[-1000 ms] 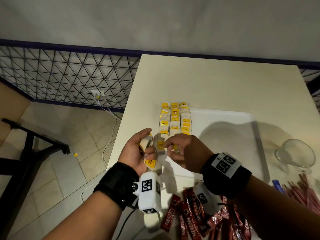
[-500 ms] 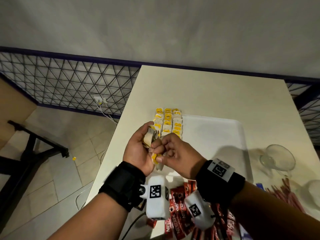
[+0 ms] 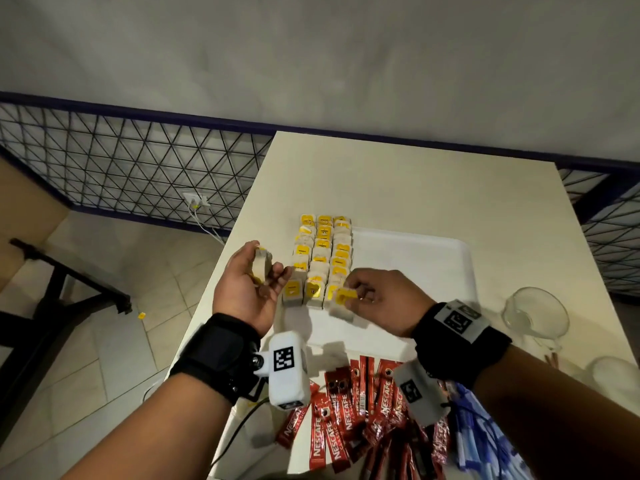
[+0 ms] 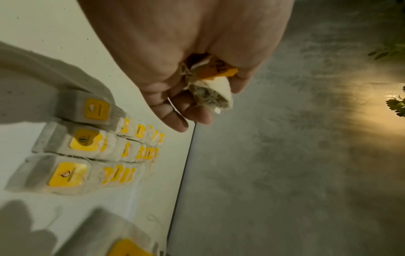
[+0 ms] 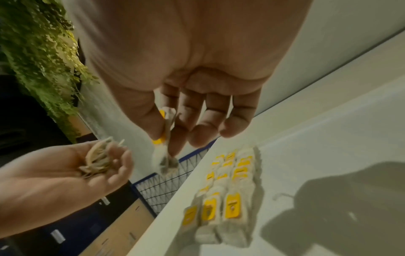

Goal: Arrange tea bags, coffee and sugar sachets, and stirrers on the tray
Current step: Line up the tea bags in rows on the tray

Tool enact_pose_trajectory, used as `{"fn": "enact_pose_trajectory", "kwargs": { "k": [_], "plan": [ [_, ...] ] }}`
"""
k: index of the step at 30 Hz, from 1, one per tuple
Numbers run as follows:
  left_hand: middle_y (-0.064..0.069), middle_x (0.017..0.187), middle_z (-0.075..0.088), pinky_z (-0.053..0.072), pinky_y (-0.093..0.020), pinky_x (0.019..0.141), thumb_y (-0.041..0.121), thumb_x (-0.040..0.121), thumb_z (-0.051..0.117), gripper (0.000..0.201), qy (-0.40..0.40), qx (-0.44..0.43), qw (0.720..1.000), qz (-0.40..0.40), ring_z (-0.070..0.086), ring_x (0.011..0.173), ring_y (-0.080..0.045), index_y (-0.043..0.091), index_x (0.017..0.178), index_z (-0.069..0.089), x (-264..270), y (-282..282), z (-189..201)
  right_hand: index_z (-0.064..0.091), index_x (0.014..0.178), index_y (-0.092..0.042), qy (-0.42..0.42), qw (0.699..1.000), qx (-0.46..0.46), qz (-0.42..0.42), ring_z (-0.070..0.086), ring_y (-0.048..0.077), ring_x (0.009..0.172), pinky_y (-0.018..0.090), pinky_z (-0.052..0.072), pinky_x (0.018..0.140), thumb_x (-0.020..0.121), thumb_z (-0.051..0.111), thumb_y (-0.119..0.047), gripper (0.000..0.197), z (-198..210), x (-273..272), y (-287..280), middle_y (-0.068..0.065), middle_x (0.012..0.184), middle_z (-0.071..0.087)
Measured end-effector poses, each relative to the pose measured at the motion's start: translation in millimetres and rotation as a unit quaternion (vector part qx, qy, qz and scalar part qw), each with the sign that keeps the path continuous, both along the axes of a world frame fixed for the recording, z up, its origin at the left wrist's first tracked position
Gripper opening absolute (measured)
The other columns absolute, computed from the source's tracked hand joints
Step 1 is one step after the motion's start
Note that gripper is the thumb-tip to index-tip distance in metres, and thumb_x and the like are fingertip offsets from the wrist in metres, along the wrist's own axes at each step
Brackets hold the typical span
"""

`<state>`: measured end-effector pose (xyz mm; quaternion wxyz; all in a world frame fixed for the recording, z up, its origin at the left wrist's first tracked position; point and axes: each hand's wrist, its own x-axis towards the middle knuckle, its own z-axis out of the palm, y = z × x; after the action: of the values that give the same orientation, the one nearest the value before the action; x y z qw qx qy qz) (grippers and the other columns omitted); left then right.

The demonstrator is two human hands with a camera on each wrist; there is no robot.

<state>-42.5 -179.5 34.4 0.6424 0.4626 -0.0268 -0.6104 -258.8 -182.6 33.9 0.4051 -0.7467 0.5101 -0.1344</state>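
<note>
Three rows of yellow-tagged tea bags [image 3: 322, 258] [image 4: 87, 147] [image 5: 230, 195] lie along the left side of the white tray [image 3: 415, 271]. My left hand [image 3: 258, 275] [image 4: 197, 97] [image 5: 105, 161], palm up beside the tray's left edge, holds a small stack of tea bags [image 3: 260, 268] [image 4: 210, 86]. My right hand [image 3: 360, 292] [image 5: 166, 136] pinches one tea bag [image 3: 343, 301] [image 5: 164, 155] by its yellow tag, just above the tray at the near end of the rows.
Red Nescafe coffee sachets [image 3: 360, 407] lie in a heap near the table's front edge, with blue sachets [image 3: 481, 434] to their right. A glass cup [image 3: 535, 315] stands right of the tray. The table's left edge [image 3: 221, 258] drops to a tiled floor.
My hands have come apart. The right hand drew one tea bag out of the left hand's stack and carried it right, over the tray. The left hand stayed near the tray's edge.
</note>
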Motion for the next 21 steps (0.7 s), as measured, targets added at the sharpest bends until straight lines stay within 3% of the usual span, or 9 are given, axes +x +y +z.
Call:
{"fn": "enact_pose_trajectory", "kwargs": {
  "k": [2,4,9,14,21],
  "plan": [
    [-0.002,0.074,0.051,0.058,-0.033,0.065,0.023,0.095,0.055,0.005,-0.011,0.011,1.0,0.0,0.051,0.052,-0.016,0.018,0.093,0.056,4.3,3.8,-5.3,0.056,0.085,-0.029,0.04,0.998,-0.032,-0.024,0.054,0.008,0.071,0.017,0.041,0.066,0.087,0.066,-0.03,0.011,-3.8,-6.2,-9.5,-0.016,0.077,0.054],
    [-0.003,0.076,0.051,0.057,-0.034,0.066,0.022,0.095,0.056,0.004,-0.022,0.021,1.0,-0.005,0.051,0.052,-0.016,0.018,0.094,0.057,8.3,6.8,-9.7,0.058,0.083,-0.028,0.073,0.996,-0.038,-0.024,0.051,0.001,0.068,0.012,0.035,0.062,0.088,0.065,-0.037,0.012,-10.3,-7.5,-18.2,-0.016,0.08,0.056],
    [-0.003,0.079,0.052,0.055,-0.037,0.071,0.021,0.093,0.058,0.008,-0.047,0.04,0.998,-0.019,0.051,0.054,-0.016,0.018,0.1,0.058,21.4,10.1,-22.5,0.066,0.096,-0.023,0.17,0.985,-0.001,0.033,0.06,0.018,0.094,0.026,0.041,0.075,0.094,0.055,-0.032,0.014,-30.2,4.9,-30.4,-0.004,0.098,0.065],
    [-0.003,0.084,0.051,0.055,-0.036,0.067,0.021,0.094,0.057,0.007,-0.062,0.054,0.996,-0.026,0.052,0.053,-0.016,0.018,0.1,0.059,35.8,10.9,-30.3,0.071,0.101,-0.02,0.197,0.973,0.051,0.107,0.059,0.017,0.101,0.023,0.038,0.078,0.093,0.056,-0.03,0.019,-50.2,28.0,-33.7,-0.003,0.108,0.068],
    [-0.004,0.086,0.051,0.054,-0.037,0.069,0.02,0.095,0.056,0.006,-0.066,0.066,0.995,-0.036,0.051,0.053,-0.017,0.017,0.099,0.059,52.8,15.5,-34.5,0.064,0.092,-0.024,0.226,0.971,0.072,0.024,0.057,0.018,0.094,0.024,0.042,0.078,0.091,0.058,-0.026,0.006,-81.9,41.3,-50.1,-0.002,0.103,0.065]
  ]
}}
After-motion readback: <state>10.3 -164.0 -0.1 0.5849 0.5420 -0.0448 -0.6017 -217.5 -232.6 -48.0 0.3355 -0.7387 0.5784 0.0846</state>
